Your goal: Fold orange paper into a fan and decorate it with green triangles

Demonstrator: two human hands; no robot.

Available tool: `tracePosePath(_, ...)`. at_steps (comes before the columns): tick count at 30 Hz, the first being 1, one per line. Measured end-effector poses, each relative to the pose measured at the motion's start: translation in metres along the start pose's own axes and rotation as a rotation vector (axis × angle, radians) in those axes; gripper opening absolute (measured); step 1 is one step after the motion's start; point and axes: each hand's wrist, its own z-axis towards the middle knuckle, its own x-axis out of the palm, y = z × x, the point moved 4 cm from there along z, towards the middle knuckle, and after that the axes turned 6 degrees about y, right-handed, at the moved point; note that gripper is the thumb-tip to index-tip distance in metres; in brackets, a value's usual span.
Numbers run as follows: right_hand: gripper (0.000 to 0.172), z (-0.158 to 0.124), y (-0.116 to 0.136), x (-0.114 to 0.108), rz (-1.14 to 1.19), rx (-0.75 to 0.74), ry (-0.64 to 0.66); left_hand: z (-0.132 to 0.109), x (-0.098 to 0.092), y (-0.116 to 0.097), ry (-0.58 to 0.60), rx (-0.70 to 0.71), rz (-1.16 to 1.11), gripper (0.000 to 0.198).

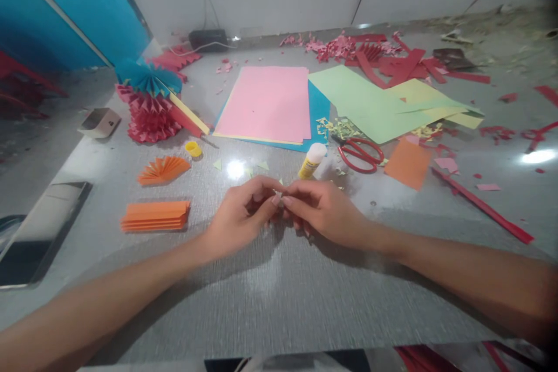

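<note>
My left hand (244,209) and my right hand (325,209) meet fingertip to fingertip above the grey table (261,302). Thumb and forefinger of each are pinched together; whatever they hold is too small to make out. Just behind them a glue stick (313,161) stands uncapped, its yellow cap (193,149) lying further left. Red-handled scissors (361,154) rest behind my right hand, beside an orange paper square (408,163). On the left lie an orange pleated fan (163,170) and a folded orange paper strip (154,216).
Pink sheets (270,104) and green sheets (370,104) lie at the back. Red paper scraps (401,67) spread across the back right. Blue and red pleated fans (150,99), a small box (99,122) and a phone (41,235) are on the left.
</note>
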Motion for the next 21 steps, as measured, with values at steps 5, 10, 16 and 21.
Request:
tracePosePath(5,0.033,0.0011,-0.0027,0.0000,0.028,-0.007,0.007,-0.0004,-0.0006,0.0016,0.007,0.008,-0.006,0.013)
tracePosePath(10,0.034,0.0003,-0.0036,-0.0001,0.020,-0.023,0.013,-0.0004,-0.0011,0.0018,-0.003,0.004,-0.013,0.013)
tracePosePath(16,0.027,-0.0005,-0.0003,0.0000,-0.028,-0.022,-0.010,0.0005,0.0003,0.0014,0.003,0.007,-0.044,0.011)
tracePosePath(21,0.028,-0.0005,-0.0002,-0.0001,-0.063,-0.031,-0.014,-0.0003,0.0006,0.0003,0.005,0.002,-0.041,0.015)
